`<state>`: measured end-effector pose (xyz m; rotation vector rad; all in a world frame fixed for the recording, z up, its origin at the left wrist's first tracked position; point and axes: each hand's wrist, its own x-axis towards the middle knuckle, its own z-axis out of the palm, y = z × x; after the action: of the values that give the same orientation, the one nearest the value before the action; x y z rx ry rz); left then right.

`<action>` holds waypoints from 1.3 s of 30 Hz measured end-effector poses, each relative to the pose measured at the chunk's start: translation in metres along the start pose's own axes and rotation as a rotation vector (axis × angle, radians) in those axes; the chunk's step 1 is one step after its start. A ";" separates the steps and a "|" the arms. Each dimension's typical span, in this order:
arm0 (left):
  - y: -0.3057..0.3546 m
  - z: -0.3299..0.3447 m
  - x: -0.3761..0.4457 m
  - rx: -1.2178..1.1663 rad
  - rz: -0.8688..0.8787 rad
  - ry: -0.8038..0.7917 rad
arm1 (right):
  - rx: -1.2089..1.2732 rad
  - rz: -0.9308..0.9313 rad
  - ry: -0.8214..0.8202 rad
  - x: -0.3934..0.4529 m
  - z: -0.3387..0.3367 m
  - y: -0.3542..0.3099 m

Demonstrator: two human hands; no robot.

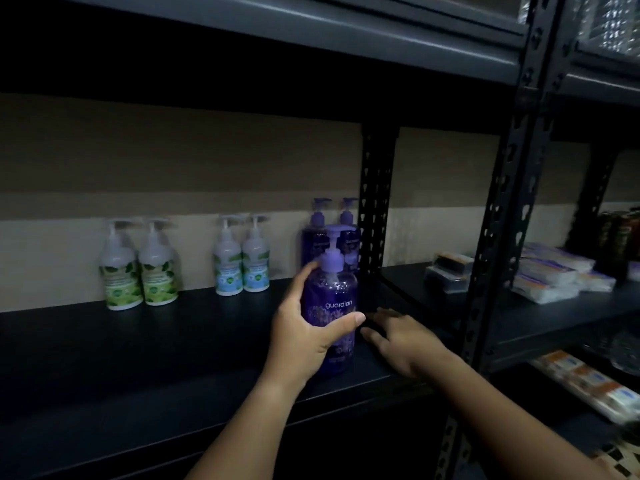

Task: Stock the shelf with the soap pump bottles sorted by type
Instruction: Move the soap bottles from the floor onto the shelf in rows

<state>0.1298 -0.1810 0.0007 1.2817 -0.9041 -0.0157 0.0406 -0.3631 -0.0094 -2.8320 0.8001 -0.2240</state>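
My left hand (pixel 304 330) grips a purple "guardian" soap pump bottle (pixel 334 292) upright, its base low over the dark shelf board (pixel 138 358) near the front right. My right hand (pixel 401 337) lies flat and open on the shelf just right of that bottle, holding nothing. At the back stand two more purple bottles (pixel 317 233) directly behind the held one. Left of them are two white bottles with blue labels (pixel 241 261), and further left two white bottles with green labels (pixel 138 271).
A black perforated upright (pixel 375 202) stands right behind the purple bottles, and another post (pixel 502 220) is nearer me at the right. The neighbouring bay holds stacked white packets (pixel 550 275) and small boxes (pixel 450 268). An upper shelf (pixel 346 32) hangs overhead.
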 end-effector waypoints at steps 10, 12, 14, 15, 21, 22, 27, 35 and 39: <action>-0.045 0.062 0.069 0.185 -0.141 0.081 | 0.101 0.089 0.032 -0.001 0.003 0.000; -0.052 0.073 0.078 0.180 -0.133 0.101 | 0.110 0.095 0.033 -0.003 0.003 0.000; -0.061 0.082 0.085 0.161 -0.134 0.145 | 0.131 0.100 0.047 -0.003 0.003 0.000; -0.065 0.086 0.090 0.150 -0.150 0.166 | 0.140 0.101 0.054 -0.003 0.004 0.000; -0.091 0.105 0.113 0.224 -0.202 0.194 | 0.157 0.089 0.091 -0.005 0.004 0.001; -0.093 0.107 0.115 0.261 -0.212 0.195 | 0.159 0.089 0.093 -0.005 0.004 0.001; -0.105 0.110 0.123 0.351 -0.263 0.172 | 0.174 0.094 0.118 -0.006 0.003 0.000; -0.110 0.112 0.125 0.389 -0.308 0.169 | 0.185 0.099 0.122 -0.011 -0.001 -0.002; -0.109 0.115 0.126 0.428 -0.323 0.167 | 0.189 0.095 0.120 -0.011 -0.001 -0.002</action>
<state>0.1968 -0.3710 -0.0169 1.7913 -0.5640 0.0322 0.0322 -0.3557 -0.0089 -2.6169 0.8840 -0.4346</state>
